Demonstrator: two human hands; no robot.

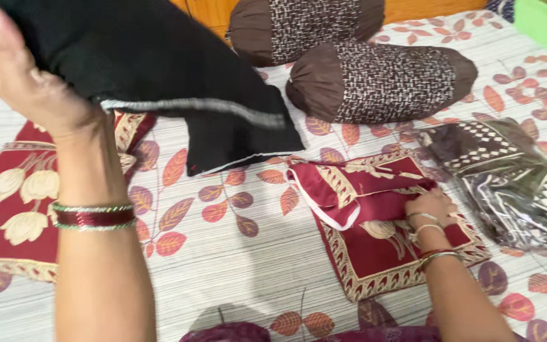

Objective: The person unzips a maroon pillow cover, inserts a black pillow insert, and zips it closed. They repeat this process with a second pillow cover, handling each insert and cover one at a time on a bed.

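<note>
Left hand [23, 76] lifts a black cloth [159, 63]; right hand [432, 209] presses the red cover [375, 209].
Left grip is closed on the cloth, up-left of the cover; right fingers are curled on the cover's fold, which likely needs flattening next.

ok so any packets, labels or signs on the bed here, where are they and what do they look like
Clear plastic packet: lies on the bedsheet at the right edge, right of the right hand; flat, crinkled and glossy, holding folded dark brown and green fabric with a cream diamond pattern.
No labels, signs or screens show.
</note>
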